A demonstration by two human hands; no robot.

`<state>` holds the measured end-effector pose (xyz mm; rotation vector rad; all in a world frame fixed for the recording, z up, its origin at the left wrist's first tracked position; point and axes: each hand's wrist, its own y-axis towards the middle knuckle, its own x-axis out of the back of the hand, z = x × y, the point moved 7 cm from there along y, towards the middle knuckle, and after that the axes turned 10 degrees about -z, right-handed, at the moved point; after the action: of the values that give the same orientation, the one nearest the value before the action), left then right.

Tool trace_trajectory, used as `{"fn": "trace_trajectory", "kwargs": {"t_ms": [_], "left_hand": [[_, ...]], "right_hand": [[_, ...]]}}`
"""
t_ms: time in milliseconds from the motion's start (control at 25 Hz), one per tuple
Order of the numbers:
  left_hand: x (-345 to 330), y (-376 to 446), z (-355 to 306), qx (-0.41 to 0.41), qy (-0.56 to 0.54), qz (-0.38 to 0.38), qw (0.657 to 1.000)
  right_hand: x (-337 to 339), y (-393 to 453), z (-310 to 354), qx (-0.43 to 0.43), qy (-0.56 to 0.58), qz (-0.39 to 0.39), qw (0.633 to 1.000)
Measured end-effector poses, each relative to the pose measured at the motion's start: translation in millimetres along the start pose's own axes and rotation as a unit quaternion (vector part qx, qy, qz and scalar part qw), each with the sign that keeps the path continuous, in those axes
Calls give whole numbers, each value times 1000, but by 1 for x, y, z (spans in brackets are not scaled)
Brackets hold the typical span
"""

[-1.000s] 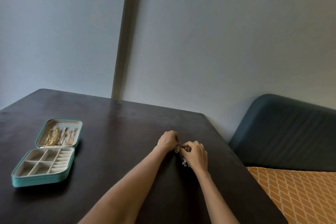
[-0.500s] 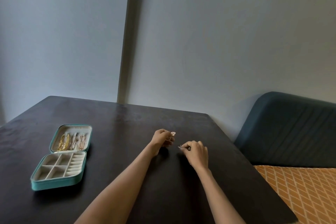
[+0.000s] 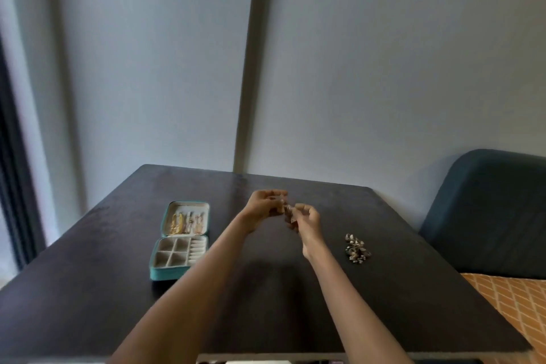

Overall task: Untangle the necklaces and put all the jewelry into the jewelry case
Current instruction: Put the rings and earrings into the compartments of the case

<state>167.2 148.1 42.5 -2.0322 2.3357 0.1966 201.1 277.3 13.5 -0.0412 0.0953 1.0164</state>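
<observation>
Both my hands are raised a little above the dark table (image 3: pixel 295 304), close together. My left hand (image 3: pixel 264 206) and my right hand (image 3: pixel 307 220) each pinch a small piece of jewelry (image 3: pixel 289 211) that hangs between their fingertips. A tangled heap of jewelry (image 3: pixel 356 248) lies on the table to the right of my right hand. The teal jewelry case (image 3: pixel 181 241) lies open to the left of my hands, with gold pieces in its lid and pale compartments in its base.
A dark blue chair back (image 3: pixel 490 210) stands at the table's right side, with an orange patterned cushion (image 3: pixel 514 304) below it. Grey walls close off the far edge of the table.
My hands have lifted off the table and come together on a small piece. The heap of jewelry now lies uncovered to their right. The camera has turned left.
</observation>
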Motion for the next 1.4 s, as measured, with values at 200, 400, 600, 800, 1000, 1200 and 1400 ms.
{"fn": "trace_trajectory", "kwargs": {"t_ms": [200,400,600,800,1000,1200,1400], "left_hand": [[108,-37,-29,-34,125,-109,986],[184,-75,-25,32,274,-187,943],[202,-93,-9,86,409,-194,887],[199,-104,-4,128,483,-184,846],[198,-102,0,125,460,-207,855],[199,-101,2,106,466,-204,854],[200,-98,-10,105,448,-191,867]], "right_hand": [[-90,-63,4,-32,40,61,997],[-140,-123,-1,-25,-52,127,990],[-150,-139,-28,7,-178,126,976],[-147,-145,-26,101,-313,136,935],[-145,-145,-34,110,-362,170,910],[-145,-140,-39,115,-363,170,909],[-143,-145,-30,152,-398,170,889]]}}
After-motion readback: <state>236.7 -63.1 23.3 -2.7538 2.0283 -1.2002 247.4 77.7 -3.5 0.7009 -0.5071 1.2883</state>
